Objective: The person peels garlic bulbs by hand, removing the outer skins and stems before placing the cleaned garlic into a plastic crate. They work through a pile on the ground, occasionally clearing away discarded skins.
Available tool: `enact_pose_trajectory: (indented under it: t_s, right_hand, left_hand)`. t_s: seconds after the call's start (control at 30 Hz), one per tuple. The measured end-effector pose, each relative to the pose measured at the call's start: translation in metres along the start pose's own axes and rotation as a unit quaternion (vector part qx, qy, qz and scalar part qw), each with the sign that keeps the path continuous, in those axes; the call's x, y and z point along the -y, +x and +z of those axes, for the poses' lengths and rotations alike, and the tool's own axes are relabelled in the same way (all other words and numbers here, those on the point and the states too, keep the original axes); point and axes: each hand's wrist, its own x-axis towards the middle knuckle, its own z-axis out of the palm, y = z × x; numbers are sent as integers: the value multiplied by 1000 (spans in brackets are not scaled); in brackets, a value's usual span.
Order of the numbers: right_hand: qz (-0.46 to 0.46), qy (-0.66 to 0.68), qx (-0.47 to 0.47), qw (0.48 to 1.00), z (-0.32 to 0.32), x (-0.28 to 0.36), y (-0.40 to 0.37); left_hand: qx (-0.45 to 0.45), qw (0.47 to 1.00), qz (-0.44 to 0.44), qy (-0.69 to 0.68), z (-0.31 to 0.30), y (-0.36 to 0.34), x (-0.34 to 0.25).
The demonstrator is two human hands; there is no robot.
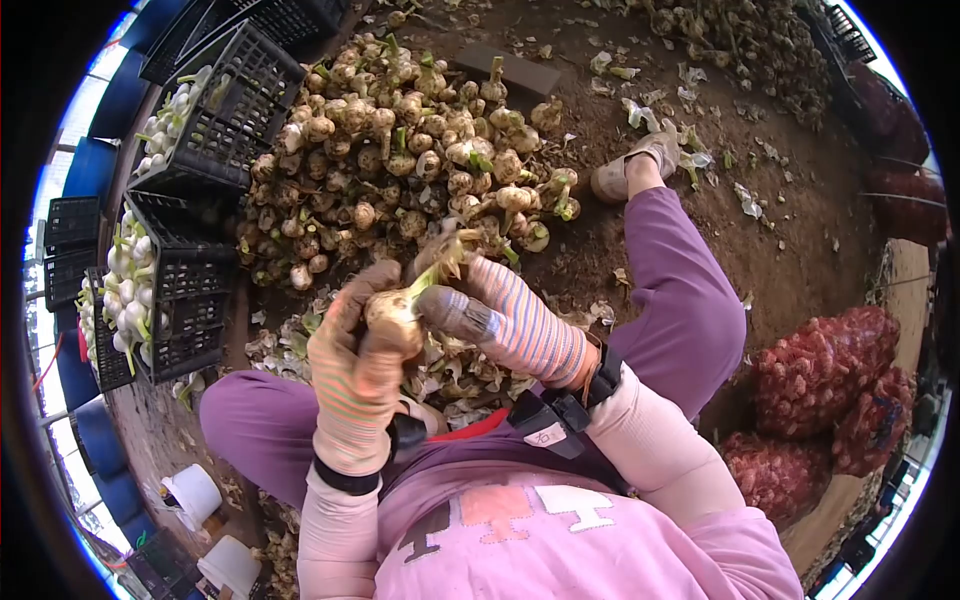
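A garlic bulb [393,312] with a green stem is held in front of my body. My left hand [362,335], in a striped, soil-stained glove, is wrapped round the bulb. The fingers of my right hand [500,315], in a striped glove with a dark coating, are closed on the stem beside the bulb. Just beyond both hands lies a big heap of unpeeled garlic [400,140]. Loose skins [460,385] cover the ground below my hands.
Black crates [190,290] of white garlic stand at the left. White buckets [195,492] are at the lower left. Red net sacks [825,370] sit at the right. Another garlic pile [730,40] lies at the top right. My bent legs flank the work area.
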Motion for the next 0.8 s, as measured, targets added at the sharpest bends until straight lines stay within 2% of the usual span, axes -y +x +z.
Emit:
enact_pose_trajectory:
  t_s: [0.03,0.07,0.1,0.13,0.27,0.37,0.4,0.43,0.47,0.57,0.6,0.63,0.67,0.7,0.73,0.77,0.8]
  right_hand:
    - [0,-1,1,1000,2,6,2]
    - [144,175,-21,974,2,17,5]
    - [280,340,-42,897,3,23,7]
    - [274,389,-56,878,4,23,4]
    - [263,396,-78,876,1,22,1]
    - [257,361,-100,891,3,27,4]
    - [258,362,-102,890,4,26,4]
    - [267,357,-85,891,5,23,3]
    - [277,351,-67,892,5,21,3]
    - [302,351,-53,885,-1,28,1]
    - [310,397,-54,862,3,18,-1]
    - [311,398,-54,862,3,18,1]
    - [279,406,-62,868,3,19,4]
    - [246,414,-71,874,2,22,6]
    - [216,396,-72,890,-1,25,8]
    - [217,396,-73,889,-3,29,8]
    - [233,402,-63,883,-5,32,9]
  left_hand:
    - [0,1000,0,-1,-1,2,8]
    - [-37,968,173,179,-1,6,16]
    - [-72,873,335,347,-2,8,20]
    - [-70,852,347,386,-1,8,19]
    - [-64,814,379,435,-2,7,21]
    - [-43,836,349,422,4,2,16]
    - [-32,929,262,259,3,4,23]
    - [-20,983,163,85,6,6,24]
    - [-1,998,45,-48,9,-1,14]
    - [4,991,51,-126,8,1,21]
    - [4,991,51,-125,6,2,23]
    - [-18,991,133,8,2,4,25]
    - [-40,966,211,141,-1,6,27]
    - [-59,918,284,270,-3,7,28]
    - [-100,882,320,331,5,5,25]
    - [-98,883,319,331,4,6,25]
    - [-79,858,360,357,1,7,25]
